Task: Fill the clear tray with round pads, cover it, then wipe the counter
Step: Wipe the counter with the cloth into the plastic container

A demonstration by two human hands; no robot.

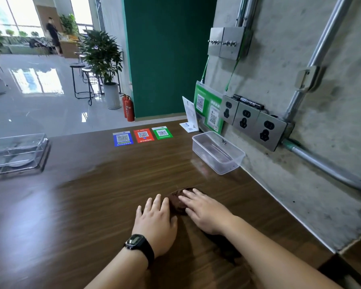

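Both hands lie flat on a dark brown cloth (pixel 176 202) near the front edge of the wooden counter (pixel 92 184). The left hand (pixel 155 222) has straight fingers beside the cloth and just touching it. The right hand (pixel 204 209) presses on top with straight fingers. Neither hand pinches it. The cloth looks soft and light, so it should slide well under flat palms. The covered clear tray (pixel 17 153) with round pads inside sits at the far left edge. An empty plastic box (pixel 218 152) sits by the wall.
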